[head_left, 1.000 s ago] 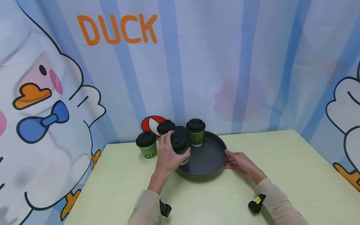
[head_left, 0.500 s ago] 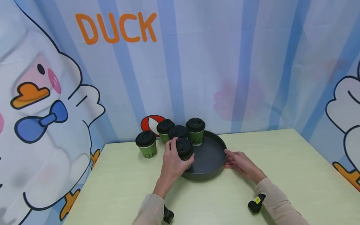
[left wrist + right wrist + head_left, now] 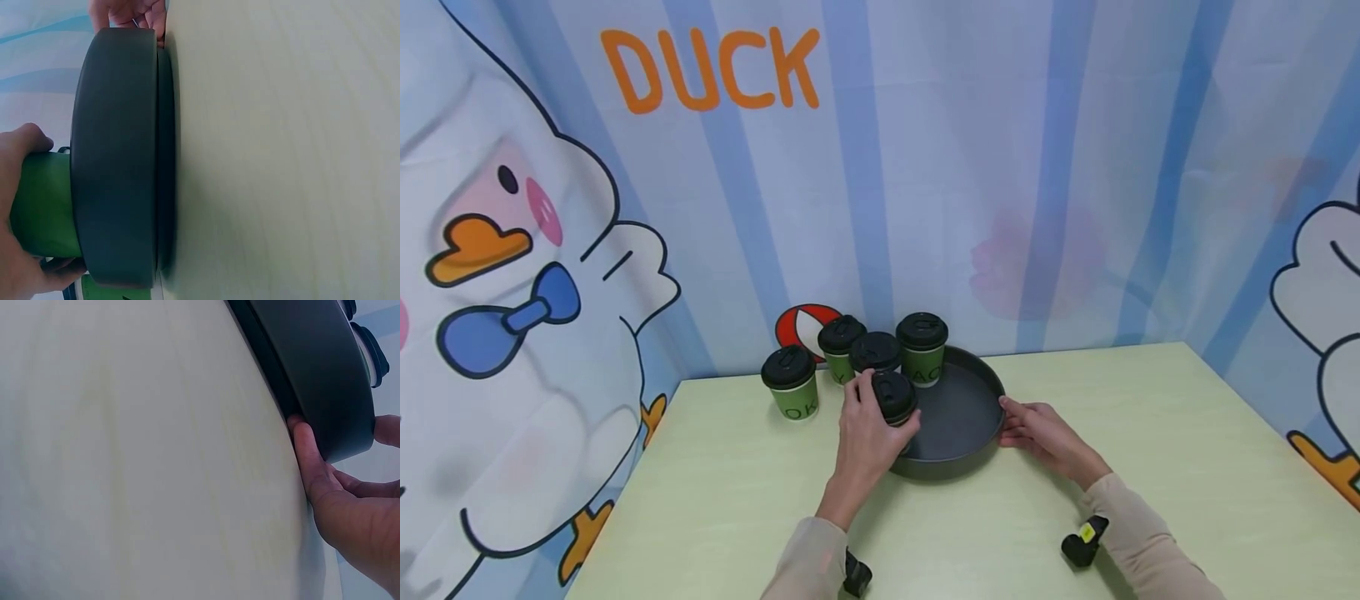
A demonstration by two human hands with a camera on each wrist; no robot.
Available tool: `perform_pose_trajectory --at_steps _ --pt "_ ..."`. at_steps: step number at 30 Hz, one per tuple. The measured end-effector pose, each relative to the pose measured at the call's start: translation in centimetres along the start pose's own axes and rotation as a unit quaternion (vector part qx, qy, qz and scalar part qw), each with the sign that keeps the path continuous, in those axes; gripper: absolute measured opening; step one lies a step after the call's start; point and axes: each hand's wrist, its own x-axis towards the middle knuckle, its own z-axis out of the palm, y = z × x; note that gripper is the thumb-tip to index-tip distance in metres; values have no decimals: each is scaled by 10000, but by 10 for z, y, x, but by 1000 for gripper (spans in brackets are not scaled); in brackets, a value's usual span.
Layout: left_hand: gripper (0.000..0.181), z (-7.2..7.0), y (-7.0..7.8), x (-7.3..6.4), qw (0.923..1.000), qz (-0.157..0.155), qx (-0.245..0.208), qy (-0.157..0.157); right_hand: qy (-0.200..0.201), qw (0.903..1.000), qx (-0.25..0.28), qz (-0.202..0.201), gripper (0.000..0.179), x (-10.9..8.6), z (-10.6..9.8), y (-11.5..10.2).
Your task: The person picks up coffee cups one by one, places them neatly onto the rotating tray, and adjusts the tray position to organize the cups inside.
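My left hand (image 3: 868, 433) grips a green paper coffee cup (image 3: 44, 203) by its side, and its black lid (image 3: 893, 397) shows above the fingers. That cup stands within the left front part of a dark grey round baking pan (image 3: 958, 417), its base hidden by the pan's wall in the left wrist view. On the pan's right side, my right hand (image 3: 1048, 437) holds the rim, thumb at the top edge and fingers low against the wall and underside. Another lidded cup (image 3: 922, 354) stands in the back of the pan. A black-lidded cup (image 3: 876, 352) is partly hidden behind the held one.
Left of the pan, a lidded green cup (image 3: 792, 387) stands on the pale table (image 3: 715, 500). One more cup (image 3: 840, 346) is further back, near the patterned curtain (image 3: 940, 167) that rises behind the table.
My left hand has brought its cup right and toward me, lower into the pan, settling over the last half second. My right hand stays at the pan's rim.
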Motion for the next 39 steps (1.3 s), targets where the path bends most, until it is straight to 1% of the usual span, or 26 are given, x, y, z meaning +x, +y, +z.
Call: perform_pose_trajectory --at_steps 5,11,14,17,20,23,25,28,29,31,33,35,36,38,39 --pt "86 -1 1 1 9999 -131 32 -45 -34 10000 17 -38 47 0 0 0" --pt "92 -2 0 1 9999 -130 26 -74 -3 10000 -1 -20 46 0 0 -1" --pt "96 -7 -2 -1 9998 -166 -40 -93 -25 10000 -7 -15 48 0 1 -2" --pt "102 -14 -5 -3 9992 -279 -257 -81 -58 10000 -43 -30 52 -1 2 -2" --pt "101 -23 -12 -2 9971 -552 -514 -65 24 10000 -5 3 52 -2 2 -2" --pt "88 -29 -26 2 9914 -1080 -739 -73 5 10000 -3 -4 51 -2 2 -2" --pt "77 -29 -37 4 9847 -1523 -832 -140 -5 10000 16 1 50 -3 1 -3" --pt "62 -24 -53 5 9703 -2119 -1069 -465 -13 10000 5 -12 49 -5 0 -4" --pt "58 -22 -58 4 9628 -2322 -1240 -613 -13 10000 -2 -11 50 -5 0 -4" --pt "51 -17 -67 4 9462 -2627 -1671 -883 25 10000 -41 4 52 -6 0 -5" --pt "48 -13 -72 4 9236 -2938 -2216 -1072 109 9999 -76 62 55 -6 1 -6" --pt "49 -10 -77 5 9018 -3189 -2675 -1157 199 9996 -120 133 56 -6 3 -7" --pt "50 -9 -79 6 8945 -3275 -2799 -1191 255 9994 -145 170 57 -5 5 -7" --pt "53 -9 -83 6 8826 -3424 -2968 -1254 345 9990 -177 236 56 -5 7 -7" --pt "54 -8 -84 6 8793 -3458 -3023 -1264 351 9989 -183 258 55 -4 8 -7"
